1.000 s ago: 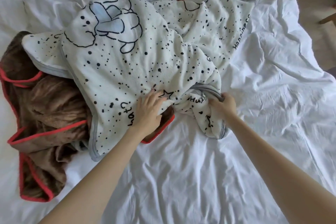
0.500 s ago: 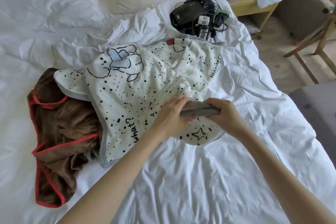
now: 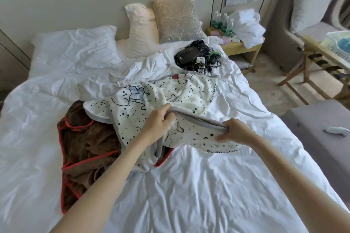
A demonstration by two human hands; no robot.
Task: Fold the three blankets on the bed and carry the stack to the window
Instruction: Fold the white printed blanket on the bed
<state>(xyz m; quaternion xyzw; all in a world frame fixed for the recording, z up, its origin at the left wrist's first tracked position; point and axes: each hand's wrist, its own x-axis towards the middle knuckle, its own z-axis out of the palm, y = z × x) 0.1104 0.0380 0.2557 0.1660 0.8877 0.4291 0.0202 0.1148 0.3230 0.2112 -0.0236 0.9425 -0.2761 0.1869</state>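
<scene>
I have both grips on the spotted blanket (image 3: 170,96). My left grip (image 3: 158,121) is curled round its grey hem (image 3: 198,119), fingers folded over the top of the cloth. My right grip (image 3: 235,132) pinches the same hem further along, toward the bed's right edge. Between the two, the hem runs in a fairly straight line, raised above the sheet, and the cloth under it hangs in a loose fold. The rest of that blanket lies rumpled across the middle of the bed (image 3: 189,185), reaching toward the head end.

The brown blanket (image 3: 89,138), trimmed in red, is crumpled nearer the bed's left edge. Its right side is tucked under the spotted one, and a strip of its red trim shows just below my left wrist.

Just past the spotted blanket's far edge, near the right edge of the bed, sits a black bag (image 3: 191,56) in a tangle of cables. At the head end a white pillow (image 3: 73,47) lies toward the left corner, with a cream pillow (image 3: 143,30) and a patterned cushion (image 3: 176,21) propped against the wall beside it. Off the head-right corner stands a nightstand (image 3: 240,47) carrying bottles (image 3: 221,22) and a heap of white cloth (image 3: 248,28). A grey bench (image 3: 318,134) sits off the right edge.
</scene>
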